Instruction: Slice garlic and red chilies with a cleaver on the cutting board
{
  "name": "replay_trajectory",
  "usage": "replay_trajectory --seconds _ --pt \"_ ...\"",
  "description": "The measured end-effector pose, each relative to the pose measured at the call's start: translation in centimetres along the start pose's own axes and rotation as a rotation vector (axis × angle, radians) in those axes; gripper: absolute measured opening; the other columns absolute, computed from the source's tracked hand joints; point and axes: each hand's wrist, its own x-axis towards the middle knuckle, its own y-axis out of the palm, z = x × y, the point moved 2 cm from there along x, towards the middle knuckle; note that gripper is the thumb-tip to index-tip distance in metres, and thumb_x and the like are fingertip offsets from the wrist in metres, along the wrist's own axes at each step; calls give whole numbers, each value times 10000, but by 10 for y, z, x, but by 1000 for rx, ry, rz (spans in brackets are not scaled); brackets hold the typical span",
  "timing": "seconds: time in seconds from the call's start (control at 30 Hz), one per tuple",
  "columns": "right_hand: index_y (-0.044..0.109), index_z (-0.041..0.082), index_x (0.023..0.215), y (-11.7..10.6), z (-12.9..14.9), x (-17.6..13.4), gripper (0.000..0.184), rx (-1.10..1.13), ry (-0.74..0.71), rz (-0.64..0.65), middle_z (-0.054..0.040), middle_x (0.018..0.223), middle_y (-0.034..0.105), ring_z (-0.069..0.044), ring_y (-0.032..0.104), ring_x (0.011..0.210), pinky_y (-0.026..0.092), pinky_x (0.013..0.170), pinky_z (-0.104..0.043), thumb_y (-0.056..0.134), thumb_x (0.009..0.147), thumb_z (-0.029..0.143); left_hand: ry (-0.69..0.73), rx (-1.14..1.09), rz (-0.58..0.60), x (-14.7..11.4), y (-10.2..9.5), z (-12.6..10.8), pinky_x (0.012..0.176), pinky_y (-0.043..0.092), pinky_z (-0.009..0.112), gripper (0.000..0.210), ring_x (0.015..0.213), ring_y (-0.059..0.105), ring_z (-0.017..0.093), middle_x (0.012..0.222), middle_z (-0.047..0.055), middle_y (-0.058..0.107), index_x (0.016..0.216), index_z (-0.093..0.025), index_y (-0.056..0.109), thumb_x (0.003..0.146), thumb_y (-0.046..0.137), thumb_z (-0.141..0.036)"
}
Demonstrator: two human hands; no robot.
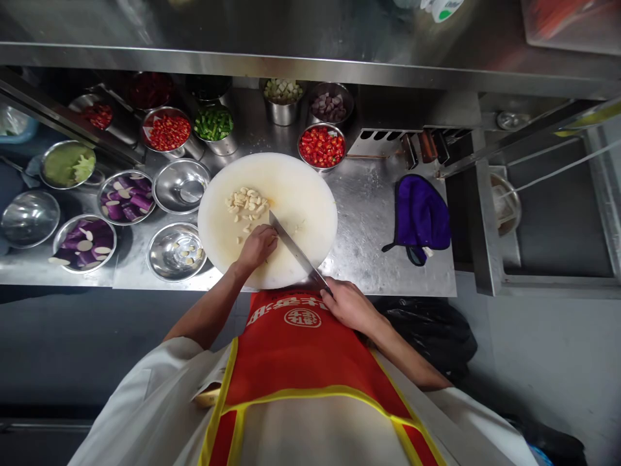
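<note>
Knife point(297, 249) in right hand point(350, 304), forearm point(410, 356) angled inward.

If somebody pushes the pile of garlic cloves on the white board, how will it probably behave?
The garlic cloves would probably scatter, since they lie loose on the round cutting board. Their small, curved shapes suggest some may roll or rock. Being small, each is likely light and easily moved.

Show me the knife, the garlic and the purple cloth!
Knife point(297, 252): head view, on the middle of the blade.
Garlic point(247, 199): head view, on the middle of the big pile.
Purple cloth point(423, 210): head view, on the middle of its fabric.
</note>
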Motion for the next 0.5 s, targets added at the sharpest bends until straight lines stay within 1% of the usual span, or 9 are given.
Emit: replay_trajectory --seconds 0.1,0.17,0.23,0.3,0.37,0.4,0.43,0.5 --pt "607 166 1122 7 1 13 278 -24 48 -4 -122 1059 741 -230 695 968 431 808 -291 373 1009 267 13 -20 -2 0 3 2 969 511 398 131 1020 608 235 1044 90 668 924 -198 653 905 526 -171" --pt "603 160 1138 10 -1 21 289 -22 49 -8 -134 1082 740 -236 699 989 444 830 -296 370 999 262 1 -20 -20 3 6 1 972 509 403 114 1027 603 241 1041 99 665 921 -190 650 903 538 -177" --pt "609 156 1153 11 -4 21 330 6 16 -8 -147 1101 741 -255 702 1025 465 880 -320 348 994 280 -47 7 -12 4 6 -6 993 500 412 114 1055 595 251 1056 118 662 943 -174 654 905 547 -181" --pt "627 159 1160 14 -12 14 397 72 -21 -13 -158 1120 745 -284 703 1066 487 939 -365 315 988 335 -124 61 47 2 5 -20 1021 487 421 145 1088 589 257 1084 137 663 980 -158 663 907 539 -165" --pt "638 180 1204 20 -30 6 480 196 -25 -55 -153 1199 737 -309 688 1142 510 986 -404 311 965 438 -193 123 131 0 6 -32 1037 482 418 188 1096 596 256 1080 150 667 989 -152 674 895 514 -119" --pt "643 214 1225 24 -43 7 502 262 -24 -67 -127 1237 732 -309 680 1171 527 993 -403 350 939 503 -192 136 162 1 8 -34 1032 488 407 199 1099 600 254 1080 150 668 1000 -158 678 893 515 -120" --pt "671 256 1186 27 -58 11 497 303 -22 -83 -99 1228 741 -309 686 1167 550 980 -393 391 908 558 -174 146 170 3 8 -34 1018 499 405 212 1105 603 257 1085 155 665 1041 -164 676 907 512 -148" --pt "732 328 1005 33 -84 24 425 307 -24 -107 -64 1092 788 -318 736 1049 609 858 -370 458 857 619 -197 200 149 5 7 -26 938 537 438 235 1059 624 280 1091 177 649 1090 -174 669 925 505 -211"
